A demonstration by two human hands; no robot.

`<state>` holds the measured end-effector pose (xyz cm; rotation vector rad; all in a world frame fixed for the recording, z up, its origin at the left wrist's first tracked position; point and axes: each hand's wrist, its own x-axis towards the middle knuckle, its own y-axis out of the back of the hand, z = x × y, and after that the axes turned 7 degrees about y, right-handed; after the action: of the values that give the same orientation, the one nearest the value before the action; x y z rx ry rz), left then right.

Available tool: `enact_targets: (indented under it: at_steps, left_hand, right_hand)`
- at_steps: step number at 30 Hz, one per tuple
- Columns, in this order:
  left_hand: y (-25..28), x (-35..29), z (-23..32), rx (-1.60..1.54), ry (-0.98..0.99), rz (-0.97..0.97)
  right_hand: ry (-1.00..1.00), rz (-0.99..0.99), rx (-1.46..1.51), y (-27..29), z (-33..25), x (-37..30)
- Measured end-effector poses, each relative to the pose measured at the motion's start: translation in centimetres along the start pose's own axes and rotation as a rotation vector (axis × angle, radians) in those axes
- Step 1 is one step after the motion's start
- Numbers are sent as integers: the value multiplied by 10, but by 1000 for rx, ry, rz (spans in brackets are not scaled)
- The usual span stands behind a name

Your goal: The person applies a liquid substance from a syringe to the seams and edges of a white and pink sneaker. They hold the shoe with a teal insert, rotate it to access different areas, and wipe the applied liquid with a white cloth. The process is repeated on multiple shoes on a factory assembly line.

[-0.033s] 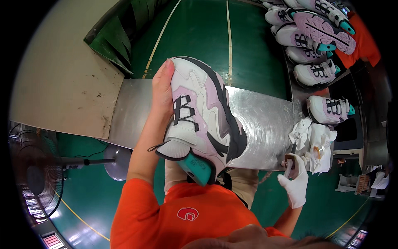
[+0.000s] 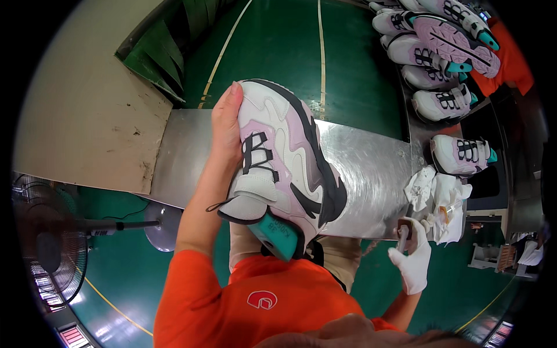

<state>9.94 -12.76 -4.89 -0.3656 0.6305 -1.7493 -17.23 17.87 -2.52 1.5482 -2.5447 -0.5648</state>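
Observation:
My bare left hand (image 2: 226, 119) grips a white and lilac sneaker (image 2: 278, 151) by its toe end, its thumb lying along the upper. The shoe is held up in front of me, its toe pointing away and its dark sole edge to the right. A teal shoe last (image 2: 278, 236) sticks out of its ankle opening. My right hand (image 2: 412, 255), in a white glove, is at the bench's near right edge. Its fingers curl around a small brown thing with a pale, rod-like part (image 2: 403, 233); I cannot make out its kind.
A metal bench (image 2: 365, 174) runs across in front of me. Crumpled white paper (image 2: 447, 203) lies at its right end, beside another sneaker (image 2: 459, 153). Several more sneakers (image 2: 441, 104) are piled at the far right. A beige panel (image 2: 87, 116) and a fan (image 2: 52, 243) stand left.
My right hand has turned slightly, and a thin dark piece that pointed away from its fingers no longer shows. My left hand and the sneaker have hardly moved.

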Motion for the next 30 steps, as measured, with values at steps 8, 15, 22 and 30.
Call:
enact_targets:
  at_steps: [8, 15, 22, 30]
  left_hand:
    - [5, 3, 2, 21, 59, 17]
    - [4, 6, 1, 1, 84, 14]
    - [3, 6, 1, 18, 85, 39]
    - [3, 6, 0, 6, 84, 35]
  right_hand:
    - [293, -234, 853, -49, 6, 7]
    - [495, -290, 1068, -101, 15, 41]
    - [511, -301, 1041, -109, 20, 49]
    - [511, -305, 1019, -108, 22, 52]
